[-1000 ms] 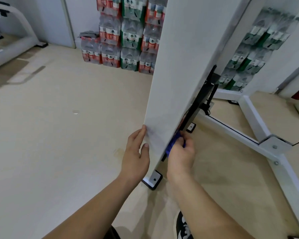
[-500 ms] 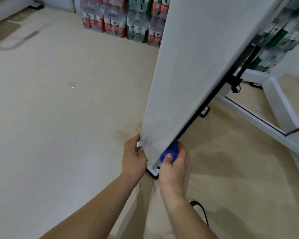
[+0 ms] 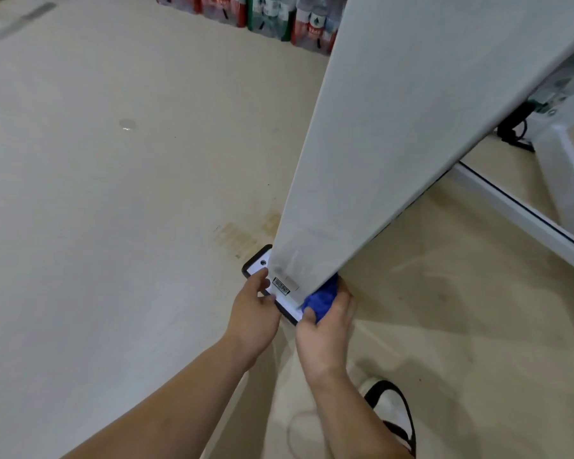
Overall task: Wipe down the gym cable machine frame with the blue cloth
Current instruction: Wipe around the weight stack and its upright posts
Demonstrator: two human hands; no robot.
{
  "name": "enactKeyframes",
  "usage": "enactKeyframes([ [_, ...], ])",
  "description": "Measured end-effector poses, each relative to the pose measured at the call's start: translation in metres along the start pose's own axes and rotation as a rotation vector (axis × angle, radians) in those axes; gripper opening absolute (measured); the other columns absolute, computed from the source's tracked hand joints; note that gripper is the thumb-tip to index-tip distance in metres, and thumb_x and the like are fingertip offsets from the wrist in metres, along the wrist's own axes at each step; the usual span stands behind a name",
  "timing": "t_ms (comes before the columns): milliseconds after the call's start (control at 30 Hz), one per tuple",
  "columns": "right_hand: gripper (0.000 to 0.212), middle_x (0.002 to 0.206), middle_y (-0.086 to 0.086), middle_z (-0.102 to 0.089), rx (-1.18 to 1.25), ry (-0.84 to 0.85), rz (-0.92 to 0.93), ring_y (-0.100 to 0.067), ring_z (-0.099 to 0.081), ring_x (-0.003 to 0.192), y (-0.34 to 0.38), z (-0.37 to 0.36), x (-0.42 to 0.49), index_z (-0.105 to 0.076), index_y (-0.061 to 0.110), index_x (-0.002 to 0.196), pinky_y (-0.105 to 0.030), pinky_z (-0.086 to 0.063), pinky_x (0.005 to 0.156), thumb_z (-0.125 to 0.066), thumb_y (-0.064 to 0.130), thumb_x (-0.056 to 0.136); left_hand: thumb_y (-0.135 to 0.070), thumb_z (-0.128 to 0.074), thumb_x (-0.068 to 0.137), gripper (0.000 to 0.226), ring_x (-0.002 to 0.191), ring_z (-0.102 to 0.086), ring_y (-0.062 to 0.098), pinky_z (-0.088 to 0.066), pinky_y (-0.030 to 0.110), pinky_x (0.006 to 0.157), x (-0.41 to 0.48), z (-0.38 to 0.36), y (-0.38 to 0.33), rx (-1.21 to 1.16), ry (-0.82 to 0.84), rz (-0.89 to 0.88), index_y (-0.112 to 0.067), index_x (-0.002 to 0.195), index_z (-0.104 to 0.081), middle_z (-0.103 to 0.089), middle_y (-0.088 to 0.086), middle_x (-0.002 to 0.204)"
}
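Head view: the white upright of the cable machine frame was seen slanting down from the top right to its black-edged foot plate on the beige floor. The blue cloth was bunched against the lower right corner of the upright, just above the plate, and was grasped by the right hand, with the thumb laid over its near side. The left hand was set against the left end of the foot plate with its fingers curled, beside a small printed label; whether the plate was actually gripped could not be told. A brownish stain was visible on the floor near the plate. Packs of bottled water were stacked at the top edge, white base rails were seen at the right, and a shoe was partly shown below the right forearm.
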State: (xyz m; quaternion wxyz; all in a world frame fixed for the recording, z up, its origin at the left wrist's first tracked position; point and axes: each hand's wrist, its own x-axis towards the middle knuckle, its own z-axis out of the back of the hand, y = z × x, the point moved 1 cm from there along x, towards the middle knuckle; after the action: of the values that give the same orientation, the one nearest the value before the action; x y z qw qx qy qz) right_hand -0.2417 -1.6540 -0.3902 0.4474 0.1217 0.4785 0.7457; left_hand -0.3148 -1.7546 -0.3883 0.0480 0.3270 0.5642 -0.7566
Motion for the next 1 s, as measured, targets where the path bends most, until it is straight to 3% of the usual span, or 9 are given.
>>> enactKeyframes([
  [100,0.062,0.137,-0.004,-0.045,-0.09,0.079,-0.051,-0.013,-0.051,0.105,-0.016,-0.006,0.018,-0.046,0.012,0.145,-0.014,-0.039,0.087,-0.053,-0.01,0.087,0.001,-0.036,0.1,0.055,0.079,-0.061,-0.002,-0.047,0.009,0.06,0.003,-0.006,0.007,0.022,0.018,0.005,-0.041,0.134,-0.048,-0.059,-0.016,0.12],
  [200,0.05,0.125,0.002,-0.062,-0.178,0.207,-0.097,-0.013,-0.064,0.092,-0.03,-0.004,0.041,-0.059,0.037,0.116,-0.033,-0.054,0.086,-0.055,0.002,0.081,-0.001,-0.036,0.1,0.056,0.081,-0.06,-0.004,-0.048,0.01,0.06,0.003,-0.007,0.02,0.037,0.011,0.046,-0.03,0.146,-0.045,-0.056,-0.01,0.13],
  [333,0.04,0.095,0.01,-0.073,-0.118,0.2,-0.195,-0.016,-0.072,0.087,-0.028,0.006,0.047,-0.064,0.035,0.108,-0.036,-0.059,0.083,-0.06,0.008,0.079,-0.001,-0.04,0.098,0.056,0.084,-0.064,0.007,-0.049,0.019,0.058,0.003,-0.001,0.021,0.061,-0.019,0.098,-0.03,0.146,-0.047,-0.054,-0.007,0.135],
  [500,0.045,0.108,0.009,-0.071,0.273,-0.187,-0.128,-0.002,-0.069,0.092,0.006,0.013,0.011,-0.064,0.022,0.124,-0.02,-0.055,0.083,-0.063,-0.006,0.089,0.002,-0.044,0.096,0.047,0.082,-0.062,-0.002,-0.045,0.004,0.056,0.0,-0.009,0.002,0.009,-0.008,0.069,-0.029,0.129,-0.056,-0.061,-0.016,0.115],
  [600,0.048,0.111,0.007,-0.069,0.208,-0.123,-0.134,-0.012,-0.068,0.099,-0.001,0.008,0.007,-0.061,0.022,0.129,-0.027,-0.052,0.09,-0.062,-0.006,0.09,0.004,-0.045,0.095,0.041,0.098,-0.061,-0.001,-0.045,0.003,0.062,-0.007,-0.02,-0.009,-0.035,0.026,0.072,-0.025,0.12,-0.06,-0.063,-0.011,0.115],
  [700,0.046,0.094,0.009,-0.075,0.06,0.104,-0.207,-0.014,-0.072,0.091,-0.026,-0.003,0.004,-0.067,0.039,0.107,-0.036,-0.058,0.087,-0.063,-0.002,0.086,0.0,-0.046,0.097,0.034,0.091,-0.059,-0.001,-0.045,0.008,0.066,-0.014,-0.014,-0.008,-0.069,0.032,0.106,-0.03,0.099,-0.062,-0.064,-0.01,0.105],
  [767,0.039,0.092,0.01,-0.076,-0.004,0.192,-0.234,-0.012,-0.073,0.087,-0.038,-0.005,0.0,-0.07,0.043,0.1,-0.042,-0.06,0.087,-0.067,0.009,0.083,-0.01,-0.05,0.099,0.026,0.087,-0.058,0.0,-0.047,0.015,0.066,-0.019,-0.001,-0.005,-0.1,0.075,0.186,-0.026,0.114,-0.064,-0.063,-0.013,0.103],
  [867,0.036,0.102,0.01,-0.074,0.094,0.178,-0.281,-0.008,-0.071,0.093,-0.018,-0.002,-0.011,-0.066,0.038,0.103,-0.033,-0.059,0.087,-0.073,0.006,0.087,-0.028,-0.056,0.099,0.036,0.092,-0.062,0.006,-0.053,0.027,0.072,-0.022,0.015,-0.002,-0.149,0.197,0.298,-0.033,0.135,-0.056,-0.065,-0.014,0.112],
  [1000,0.038,0.097,0.008,-0.076,0.262,0.04,-0.309,-0.012,-0.074,0.091,0.017,0.018,-0.03,-0.069,0.027,0.115,-0.033,-0.06,0.084,-0.071,0.005,0.085,-0.021,-0.059,0.095,0.032,0.108,-0.068,0.023,-0.06,0.041,0.087,-0.042,0.021,-0.013,-0.226,0.211,0.304,-0.035,0.124,-0.061,-0.072,-0.003,0.112],
])
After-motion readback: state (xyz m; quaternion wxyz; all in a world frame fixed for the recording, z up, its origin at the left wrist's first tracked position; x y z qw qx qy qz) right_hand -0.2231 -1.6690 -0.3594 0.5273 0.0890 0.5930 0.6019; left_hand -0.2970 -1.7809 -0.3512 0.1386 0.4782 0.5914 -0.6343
